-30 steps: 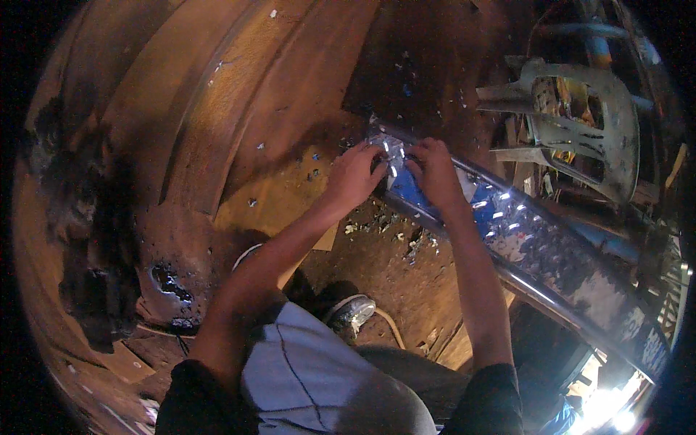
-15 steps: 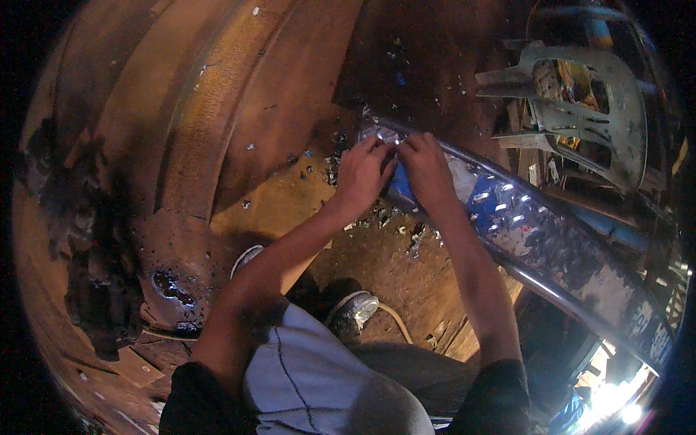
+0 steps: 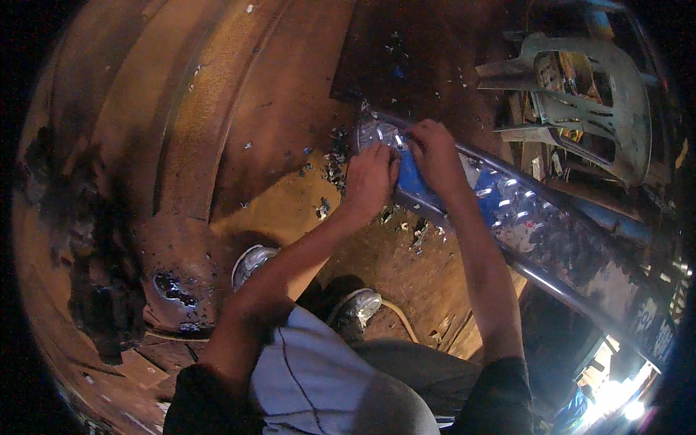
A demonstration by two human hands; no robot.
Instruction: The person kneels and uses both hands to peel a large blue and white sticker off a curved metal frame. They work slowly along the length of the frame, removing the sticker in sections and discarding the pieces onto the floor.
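A long panel (image 3: 551,235) with rolled shiny edges slants from the middle of the view down to the right. Its face carries blue, white and grey worn coating, with small bright raised marks in rows. Both hands work at its upper left end. My left hand (image 3: 372,180) lies on the panel beside a blue patch, fingers curled and pressed together. Just to the right, my right hand (image 3: 437,154) is bent over the far edge with its fingers closed. Whatever the fingertips pinch is hidden or too small to name.
Small flakes (image 3: 417,232) litter the brown floor around the panel's end. A grey plastic chair (image 3: 594,109) lies tipped at the upper right. Black crumpled material (image 3: 105,290) is at the left, near a dark wet patch (image 3: 174,288). My shoes (image 3: 360,304) stand close by.
My hands have moved apart: the right went up and right toward the far edge, the left slightly down. More of the panel's end and blue patch shows between them.
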